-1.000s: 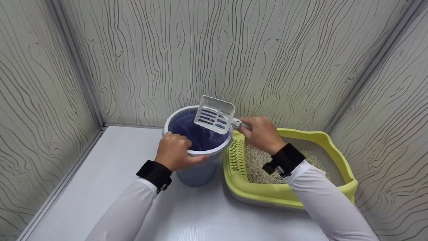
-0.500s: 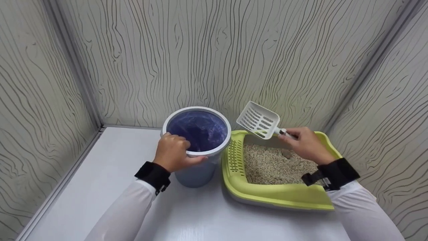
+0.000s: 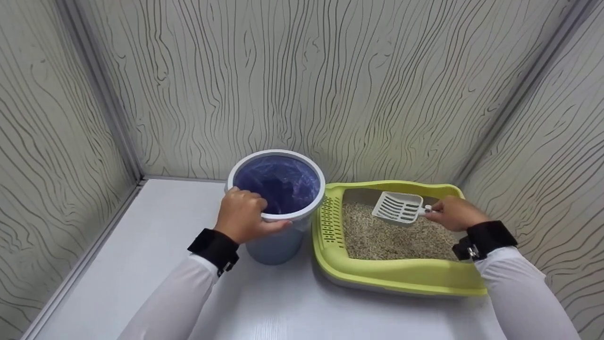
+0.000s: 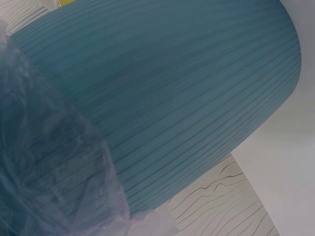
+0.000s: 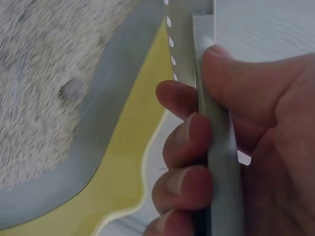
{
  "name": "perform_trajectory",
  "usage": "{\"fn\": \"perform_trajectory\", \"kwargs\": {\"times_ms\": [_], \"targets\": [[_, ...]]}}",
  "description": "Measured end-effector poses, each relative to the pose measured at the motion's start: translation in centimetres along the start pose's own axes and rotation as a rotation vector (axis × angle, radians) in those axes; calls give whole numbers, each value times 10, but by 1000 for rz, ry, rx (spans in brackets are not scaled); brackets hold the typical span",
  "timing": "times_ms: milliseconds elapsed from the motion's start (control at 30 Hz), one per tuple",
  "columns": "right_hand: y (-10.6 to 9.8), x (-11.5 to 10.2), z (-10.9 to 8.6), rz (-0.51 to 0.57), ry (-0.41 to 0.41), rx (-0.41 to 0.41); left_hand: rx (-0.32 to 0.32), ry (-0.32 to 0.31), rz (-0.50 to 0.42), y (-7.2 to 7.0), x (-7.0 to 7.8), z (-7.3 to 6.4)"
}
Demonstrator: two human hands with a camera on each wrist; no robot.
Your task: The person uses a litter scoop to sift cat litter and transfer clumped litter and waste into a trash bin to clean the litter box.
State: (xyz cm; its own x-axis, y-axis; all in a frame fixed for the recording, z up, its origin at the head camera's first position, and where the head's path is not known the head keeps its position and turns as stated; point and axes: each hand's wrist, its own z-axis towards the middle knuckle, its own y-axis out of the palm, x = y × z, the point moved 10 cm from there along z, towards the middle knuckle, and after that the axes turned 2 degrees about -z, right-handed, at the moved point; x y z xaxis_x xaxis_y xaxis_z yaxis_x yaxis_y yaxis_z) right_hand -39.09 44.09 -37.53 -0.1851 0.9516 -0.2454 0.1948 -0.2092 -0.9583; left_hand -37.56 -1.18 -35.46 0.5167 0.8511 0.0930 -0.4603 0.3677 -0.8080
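My left hand (image 3: 245,215) grips the near-left part of the white rim of a blue-grey trash can (image 3: 276,245), fingers over the edge and thumb along the outside. A dark blue liner bag (image 3: 278,182) lines the can; in the left wrist view its clear overhang (image 4: 64,162) drapes over the ribbed outer wall. In my right hand (image 3: 457,213) I hold a white slotted litter scoop (image 3: 398,208) by its handle, fingers wrapped round it. The scoop's head is over the litter (image 3: 391,241) in the yellow-rimmed litter box (image 3: 396,274).
The litter box stands close to the right of the trash can, its perforated step (image 3: 331,222) facing the can. In the right wrist view a small dark clump (image 5: 71,91) lies on the litter. Wood-grain panels (image 3: 302,85) enclose the white table (image 3: 155,226) at the back and sides.
My right hand has carried the scoop from above the trash can to the right and then down over the litter box. The left hand keeps its grip on the rim.
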Motion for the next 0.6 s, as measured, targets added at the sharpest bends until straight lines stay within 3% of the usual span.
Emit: {"fn": "perform_trajectory", "kwargs": {"times_ms": [200,500,600], "targets": [[13,28,8,-107,86,-7,-11,1,8,2,0,0],[9,54,8,-203,314,17,-1,3,17,1,-1,-1],[11,60,9,-149,379,-1,23,13,26,-2,-1,-1]]}}
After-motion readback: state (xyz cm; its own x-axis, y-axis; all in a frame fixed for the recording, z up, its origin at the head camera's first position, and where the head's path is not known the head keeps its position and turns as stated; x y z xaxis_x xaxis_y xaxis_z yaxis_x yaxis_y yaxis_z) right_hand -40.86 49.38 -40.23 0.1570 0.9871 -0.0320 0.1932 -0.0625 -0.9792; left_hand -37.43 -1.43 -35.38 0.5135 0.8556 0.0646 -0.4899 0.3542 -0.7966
